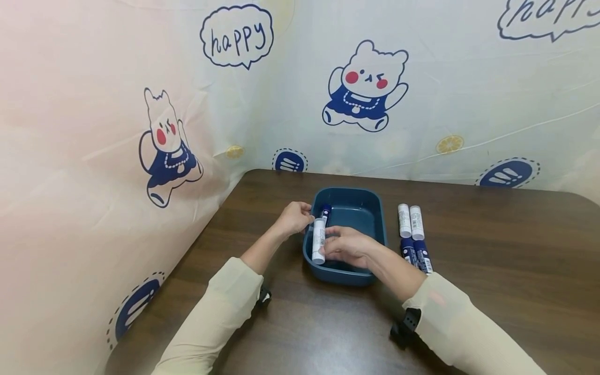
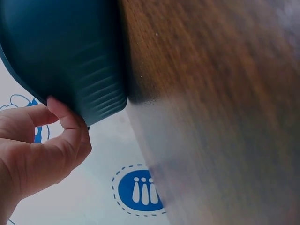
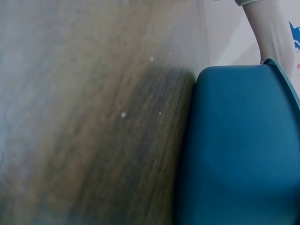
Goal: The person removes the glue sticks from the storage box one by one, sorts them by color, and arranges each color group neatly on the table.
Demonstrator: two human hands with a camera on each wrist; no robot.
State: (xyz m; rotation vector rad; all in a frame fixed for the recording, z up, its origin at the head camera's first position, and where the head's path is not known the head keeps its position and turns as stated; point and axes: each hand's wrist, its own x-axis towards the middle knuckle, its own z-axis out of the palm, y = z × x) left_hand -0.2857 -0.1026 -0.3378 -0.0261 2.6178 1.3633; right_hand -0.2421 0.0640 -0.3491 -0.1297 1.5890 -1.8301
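Note:
A dark blue rectangular plastic basin (image 1: 347, 278) stands on the table. My left hand (image 1: 294, 217) pinches the basin's left rim, and its curled fingers show in the left wrist view. Inside the basin, my right hand (image 1: 349, 246) holds a white cylindrical tube (image 1: 319, 240) with small print, near the left wall. Just beyond this tube is a dark blue tube (image 1: 326, 211), partly hidden. In the right wrist view only the basin's outer wall (image 3: 239, 145) shows, with the right hand out of sight.
Right of the basin, two white tubes (image 1: 404, 221) lie side by side, with two dark blue tubes (image 1: 423, 256) at their near ends. The right forearm partly covers the blue ones. A printed cloth (image 1: 450, 94) hangs behind the brown wooden table (image 1: 506, 260).

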